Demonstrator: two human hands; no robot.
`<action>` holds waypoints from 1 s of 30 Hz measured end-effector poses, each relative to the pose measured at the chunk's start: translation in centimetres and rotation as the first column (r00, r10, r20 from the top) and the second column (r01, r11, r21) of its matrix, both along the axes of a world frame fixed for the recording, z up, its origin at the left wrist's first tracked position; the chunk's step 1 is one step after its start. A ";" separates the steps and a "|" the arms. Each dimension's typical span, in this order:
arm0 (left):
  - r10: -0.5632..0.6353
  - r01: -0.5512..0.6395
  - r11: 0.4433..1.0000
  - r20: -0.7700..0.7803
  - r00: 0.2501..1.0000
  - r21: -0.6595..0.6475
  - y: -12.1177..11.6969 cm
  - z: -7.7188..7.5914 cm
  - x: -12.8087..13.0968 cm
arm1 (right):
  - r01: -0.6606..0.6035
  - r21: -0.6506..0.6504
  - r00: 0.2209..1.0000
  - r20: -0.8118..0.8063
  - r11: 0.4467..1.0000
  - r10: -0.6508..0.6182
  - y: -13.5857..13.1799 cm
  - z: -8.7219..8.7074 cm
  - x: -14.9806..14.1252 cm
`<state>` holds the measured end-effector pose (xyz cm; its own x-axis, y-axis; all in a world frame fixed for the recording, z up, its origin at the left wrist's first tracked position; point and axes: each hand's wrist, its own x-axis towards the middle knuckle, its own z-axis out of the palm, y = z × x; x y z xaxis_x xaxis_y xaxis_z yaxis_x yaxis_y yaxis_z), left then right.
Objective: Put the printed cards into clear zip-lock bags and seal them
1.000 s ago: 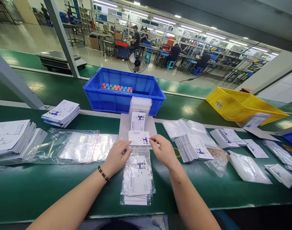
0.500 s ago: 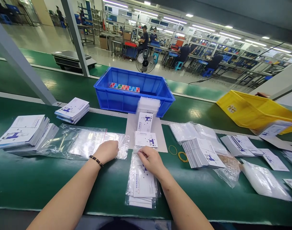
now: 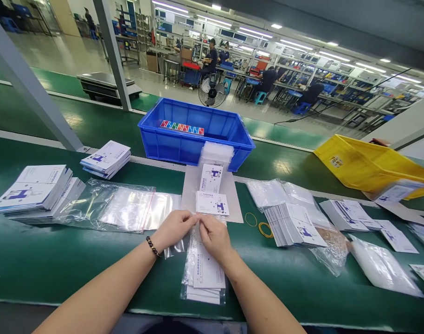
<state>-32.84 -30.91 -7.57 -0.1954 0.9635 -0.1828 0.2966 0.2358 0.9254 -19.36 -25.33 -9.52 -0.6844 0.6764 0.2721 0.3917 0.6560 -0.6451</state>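
Observation:
My left hand [image 3: 173,228], with a beaded bracelet at the wrist, is closed in a pinch on a clear plastic bag [image 3: 175,249], part of which hangs out below the palm. Its fingertips meet those of my right hand [image 3: 215,239], which pinches at the top edge of a bagged booklet [image 3: 209,271]. That booklet lies over several more bagged ones in front of me. What exactly lies between the fingertips is hidden. Just beyond the hands are a white booklet [image 3: 212,203] and a cardboard sheet [image 3: 238,204]. To the left lies a pile of empty clear bags [image 3: 126,208].
Booklet stacks lie at left [image 3: 34,185] and right [image 3: 295,225]. Yellow rubber bands [image 3: 266,229] rest right of the cardboard. A blue bin [image 3: 170,146] stands behind, a yellow bin [image 3: 358,162] at far right. A metal post [image 3: 111,51] rises at left.
My left hand has moved right from the pile of clear bags, carrying a bag, and now meets my right hand. The right hand has barely moved.

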 end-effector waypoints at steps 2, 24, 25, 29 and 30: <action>0.054 -0.053 0.999 0.133 0.990 -0.009 0.2 -0.2 0.4 | -0.047 0.086 0.999 0.029 0.995 0.045 -0.2 0.2 0.0; 0.010 -0.006 0.999 -0.131 0.991 0.031 0.0 -0.4 1.4 | 0.199 0.430 0.979 -0.058 0.881 -0.194 0.7 0.1 0.3; 0.043 -0.041 0.999 -0.085 0.995 0.016 0.1 -0.4 1.2 | 0.150 0.438 0.989 -0.056 0.886 -0.140 0.6 0.3 0.4; 0.108 -0.102 0.993 0.104 0.989 -0.060 0.2 -0.2 -0.1 | -0.047 0.390 0.998 0.059 0.919 0.026 0.1 0.8 0.6; 0.119 -0.118 0.993 0.093 0.989 -0.011 0.1 0.0 -0.4 | -0.079 0.333 0.996 0.066 0.940 0.060 0.2 1.0 0.7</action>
<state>-33.22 -30.77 -7.61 -0.2899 0.9335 -0.2110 0.1791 0.2695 0.9462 -18.64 -25.16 -8.57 -0.7467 0.5026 0.4356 0.3655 0.8573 -0.3626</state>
